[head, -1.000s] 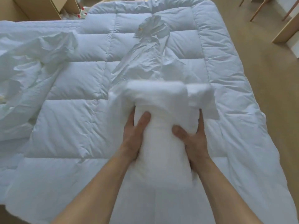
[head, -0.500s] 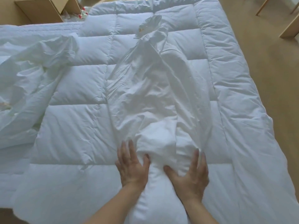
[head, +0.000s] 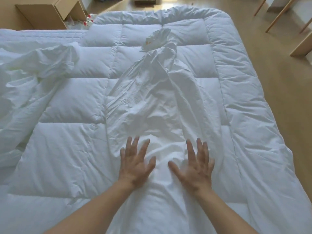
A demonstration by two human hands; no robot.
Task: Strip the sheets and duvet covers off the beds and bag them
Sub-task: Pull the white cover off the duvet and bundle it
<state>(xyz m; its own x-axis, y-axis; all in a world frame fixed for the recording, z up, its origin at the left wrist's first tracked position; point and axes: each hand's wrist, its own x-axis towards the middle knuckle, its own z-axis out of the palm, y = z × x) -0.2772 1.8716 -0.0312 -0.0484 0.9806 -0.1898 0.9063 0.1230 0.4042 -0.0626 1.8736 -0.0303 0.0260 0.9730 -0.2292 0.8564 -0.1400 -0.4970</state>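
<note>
Your left hand (head: 135, 166) and right hand (head: 194, 168) are both spread, fingers straight and splayed, holding nothing. They sit over the near end of the long bunched duvet cover (head: 152, 102), one on each side of its middle ridge. Motion blur hides whether your palms press on the cloth or hover just above it. The cover runs from under your forearms, between your hands, and well out ahead of your fingertips, lying on top of the bare quilted duvet (head: 76, 105). Since the duvet shows uncovered on both sides of your hands, the stripping of this bed looks largely done. A crumpled sheet (head: 33, 78) lies loose well off to the left of your left hand. The bagging seems still to come: no bag is in view, only a cardboard box (head: 42, 14) far beyond your left hand. A second ago you gripped the cover as a thick bundle with both hands curled round it. Half a second ago it was thrown out forward and your hands lay close together on it. Now they are wider apart and fully opened.
</note>
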